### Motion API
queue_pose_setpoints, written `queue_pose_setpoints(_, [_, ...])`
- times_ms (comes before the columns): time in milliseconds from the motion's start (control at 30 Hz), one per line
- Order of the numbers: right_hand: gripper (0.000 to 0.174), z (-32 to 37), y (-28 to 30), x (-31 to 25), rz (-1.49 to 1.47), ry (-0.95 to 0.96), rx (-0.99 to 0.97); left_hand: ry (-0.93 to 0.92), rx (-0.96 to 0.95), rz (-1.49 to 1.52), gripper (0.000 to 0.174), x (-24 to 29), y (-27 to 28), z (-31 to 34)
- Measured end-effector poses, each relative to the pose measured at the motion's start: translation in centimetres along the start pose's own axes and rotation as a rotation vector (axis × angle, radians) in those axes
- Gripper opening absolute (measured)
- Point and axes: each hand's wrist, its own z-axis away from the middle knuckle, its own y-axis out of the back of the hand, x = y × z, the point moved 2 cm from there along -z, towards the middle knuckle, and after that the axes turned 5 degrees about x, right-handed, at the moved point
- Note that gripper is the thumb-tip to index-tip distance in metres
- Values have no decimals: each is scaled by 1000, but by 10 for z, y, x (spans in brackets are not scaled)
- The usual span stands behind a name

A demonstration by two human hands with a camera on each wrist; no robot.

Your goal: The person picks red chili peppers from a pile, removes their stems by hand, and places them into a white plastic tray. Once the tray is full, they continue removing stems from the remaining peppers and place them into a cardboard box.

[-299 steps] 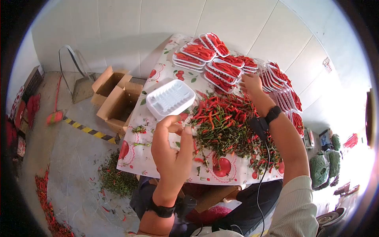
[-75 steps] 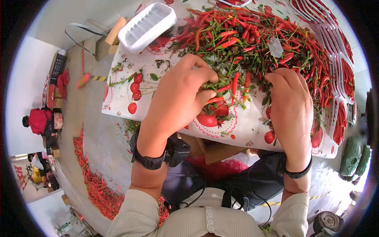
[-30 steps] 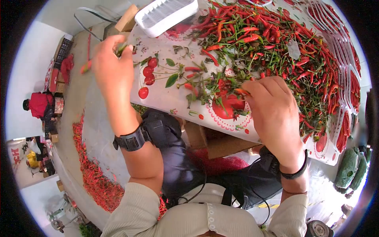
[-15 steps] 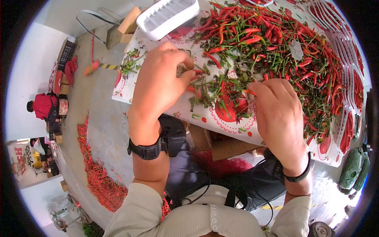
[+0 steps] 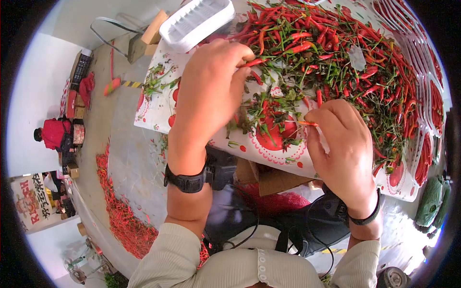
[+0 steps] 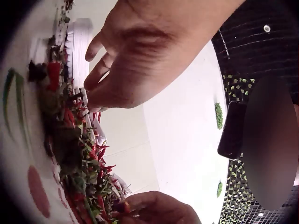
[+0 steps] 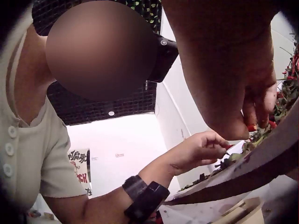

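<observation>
In the head view my left hand (image 5: 213, 79) is over the near left side of the chili heap, pinching a red chili (image 5: 256, 62) between thumb and fingertips. My right hand (image 5: 343, 139), at the heap's front edge, holds an orange-red chili (image 5: 308, 123) whose end pokes out from the fingers. Loose stems and leaves (image 5: 288, 103) lie between the hands on the flowered tablecloth (image 5: 235, 143). Behind them spreads the heap of red chilies (image 5: 307, 48), mixed with green stems. The left wrist view shows my left hand (image 6: 135, 70) from the side, close by the heap.
A white plastic tray (image 5: 197, 24) stands at the table's back left. Stacked trays of chilies (image 5: 422, 91) line the right edge. A cardboard box (image 5: 276, 180) sits under the table. More chilies (image 5: 122, 216) lie on the floor to the left.
My left hand went from the heap out to the table's left side, then came back right and now has a red chili. My right hand stays near the front edge, its chili still held.
</observation>
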Motion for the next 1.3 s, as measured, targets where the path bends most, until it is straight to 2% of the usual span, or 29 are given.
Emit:
queue_pose_setpoints(133, [16,3,9,6,-60,39,12,-19,-78,-15,10,2,-8,-1])
queue_pose_setpoints(233, [20,5,17,4,-142,33,-20,61,-173,-47,8,0,-9,0])
queue_pose_setpoints(333, [23,10,20,5,-181,29,-43,59,-85,-102,11,-3,-7,2])
queue_pose_setpoints(433, [24,14,21,5,-173,46,-54,91,-137,-93,13,-4,-4,2])
queue_pose_setpoints(667, [23,21,28,8,-182,12,-28,87,-115,-67,16,-3,-4,2])
queue_pose_setpoints(767, [23,23,37,4,-244,-50,-132,106,-68,-57,17,-6,0,1])
queue_pose_setpoints(867, [24,24,39,-1,-399,26,-211,165,-26,40,16,-8,3,2])
queue_pose_setpoints(967, [26,26,38,-2,-360,103,-350,205,8,186,15,-3,5,1])
queue_pose_setpoints(1067, [29,21,36,-1,-352,93,-337,180,-7,333,17,6,8,2])
queue_pose_setpoints(1167, [40,14,37,-1,-307,-73,-190,152,-65,462,19,21,11,3])
queue_pose_setpoints(1233, [48,7,34,-1,-353,-131,-86,105,-91,567,21,27,6,5])
queue_pose_setpoints(1300, [55,1,30,2,-410,-158,-14,134,-150,634,22,37,5,7])
